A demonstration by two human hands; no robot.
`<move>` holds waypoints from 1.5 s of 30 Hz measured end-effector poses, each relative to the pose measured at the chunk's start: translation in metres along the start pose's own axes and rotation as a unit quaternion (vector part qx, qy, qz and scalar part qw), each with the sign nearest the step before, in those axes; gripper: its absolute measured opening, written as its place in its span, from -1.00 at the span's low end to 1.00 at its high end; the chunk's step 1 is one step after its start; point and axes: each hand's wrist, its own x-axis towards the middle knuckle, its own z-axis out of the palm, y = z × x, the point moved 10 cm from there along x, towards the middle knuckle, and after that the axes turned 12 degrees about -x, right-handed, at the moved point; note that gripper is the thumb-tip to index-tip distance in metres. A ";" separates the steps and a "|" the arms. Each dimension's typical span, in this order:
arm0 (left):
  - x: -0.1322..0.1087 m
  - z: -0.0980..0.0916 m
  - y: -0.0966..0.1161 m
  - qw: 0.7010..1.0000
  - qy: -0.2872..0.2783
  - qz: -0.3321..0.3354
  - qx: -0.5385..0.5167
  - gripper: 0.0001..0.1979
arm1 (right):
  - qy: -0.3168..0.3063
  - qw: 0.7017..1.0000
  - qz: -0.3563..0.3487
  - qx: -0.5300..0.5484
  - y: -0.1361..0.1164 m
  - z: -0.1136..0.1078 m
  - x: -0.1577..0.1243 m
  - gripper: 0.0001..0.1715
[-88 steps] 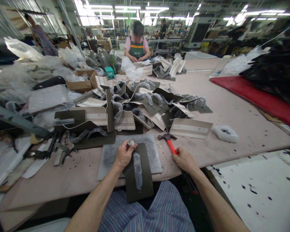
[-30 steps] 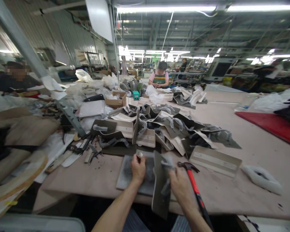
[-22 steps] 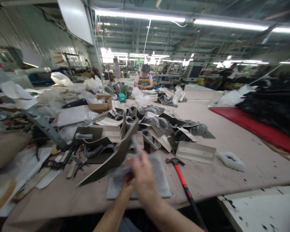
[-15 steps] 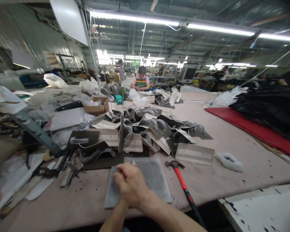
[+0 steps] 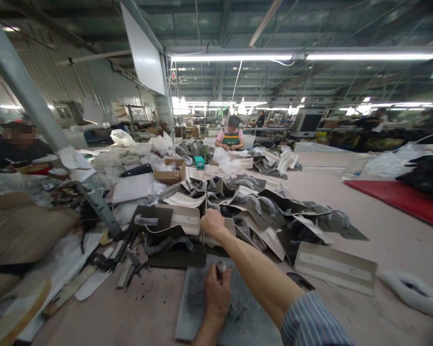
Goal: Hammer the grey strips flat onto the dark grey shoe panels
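My left hand (image 5: pixel 217 294) is over a grey pad (image 5: pixel 254 315) at the table's front, its fingers wrapped round a short metal punch (image 5: pixel 221 266) whose round end points up. The pad has dark marks on it. Further forward, my right hand (image 5: pixel 213 223) is closed at the edge of an upright panel (image 5: pixel 204 199) in the pile; its fingertips are partly hidden. Folded panels in dark grey and beige, with plastic-wrapped handles (image 5: pixel 267 205), make up this pile. Behind my right forearm, only the dark claw of a hammer (image 5: pixel 301 280) shows.
A separate beige panel (image 5: pixel 335 268) and a white wrapped ring (image 5: pixel 414 294) lie to the right. Several hand tools (image 5: pixel 130 264) are at the left, beside a slanted metal post (image 5: pixel 99 204). A cardboard box (image 5: pixel 170 172) stands behind. Co-workers sit across the table and far left.
My hands were together over the pad; now my right hand has reached forward to the pile, while the left stays over the pad with the punch. The view has turned left.
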 end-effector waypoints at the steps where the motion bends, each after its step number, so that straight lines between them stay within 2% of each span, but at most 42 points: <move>1: 0.000 0.000 0.000 1.000 0.000 0.002 -0.006 -0.80 | 0.017 1.000 -0.003 0.007 0.005 -0.007 0.003 -0.83; 4: 0.001 -0.001 0.001 1.000 0.005 0.005 -0.007 -0.81 | 0.091 0.995 -0.021 0.036 0.032 -0.044 -0.003 -0.75; 6: 0.001 -0.003 0.002 1.000 0.017 0.000 -0.005 -0.81 | 0.128 0.990 -0.032 0.052 0.059 -0.068 -0.022 -0.67; 8: 0.001 -0.010 0.002 0.999 0.040 -0.016 -0.029 -0.80 | 0.171 0.980 -0.061 0.083 0.088 -0.084 -0.053 -0.63; 10: 0.001 -0.025 -0.002 0.991 0.082 -0.048 -0.098 -0.76 | 0.224 0.953 -0.143 0.147 0.112 -0.088 -0.098 -0.70; 12: -0.002 -0.051 -0.009 0.965 0.161 -0.079 -0.191 -0.72 | 0.258 0.914 -0.236 0.205 0.133 -0.072 -0.150 -0.74; 14: -0.004 -0.079 -0.011 0.930 0.228 -0.078 -0.278 -0.71 | 0.256 0.900 -0.289 0.201 0.152 -0.034 -0.195 -0.67; 15: -0.002 -0.090 -0.009 0.923 0.235 -0.069 -0.295 -0.70 | 0.246 0.904 -0.302 0.177 0.158 -0.010 -0.211 -0.61; 17: 0.004 -0.099 0.001 0.933 0.201 -0.052 -0.294 -0.68 | 0.216 0.912 -0.326 0.126 0.165 0.034 -0.235 -0.52; 19: 0.010 -0.089 0.013 0.954 0.125 -0.042 -0.268 -0.66 | 0.171 0.924 -0.330 0.094 0.168 0.066 -0.243 -0.47; 21: 0.012 -0.064 0.023 0.967 0.039 -0.043 -0.247 -0.66 | 0.122 0.938 -0.316 0.075 0.169 0.081 -0.241 -0.44; 25: 0.007 -0.001 0.026 0.969 -0.098 -0.061 -0.220 -0.64 | 0.055 0.954 -0.292 0.042 0.166 0.081 -0.234 -0.46; 28: 0.004 0.025 0.016 0.967 -0.141 -0.074 -0.200 -0.63 | 0.002 0.961 -0.276 0.026 0.167 0.084 -0.235 -0.37; 31: 0.003 0.033 0.004 0.966 -0.160 -0.083 -0.186 -0.64 | -0.040 0.964 -0.262 0.035 0.171 0.090 -0.238 -0.28; 33: 0.003 0.034 0.001 0.966 -0.173 -0.081 -0.174 -0.64 | -0.028 0.966 -0.251 0.057 0.176 0.088 -0.240 -0.25; 36: 0.002 0.034 0.000 0.967 -0.184 -0.076 -0.158 -0.66 | 0.080 0.974 -0.189 0.096 0.200 0.066 -0.238 -0.33; 39: 0.002 0.035 0.000 0.968 -0.192 -0.067 -0.144 -0.69 | 0.201 0.973 -0.068 0.089 0.249 0.042 -0.243 -0.50; 41: 0.002 0.036 0.000 0.969 -0.197 -0.061 -0.133 -0.71 | 0.234 0.971 0.006 0.051 0.282 0.035 -0.249 -0.60; 43: 0.001 0.037 -0.001 0.970 -0.201 -0.059 -0.127 -0.73 | 0.214 0.975 0.062 0.003 0.310 0.037 -0.253 -0.64; 45: 0.001 0.037 -0.001 0.970 -0.202 -0.059 -0.125 -0.74 | 0.151 0.982 0.111 -0.034 0.332 0.049 -0.255 -0.65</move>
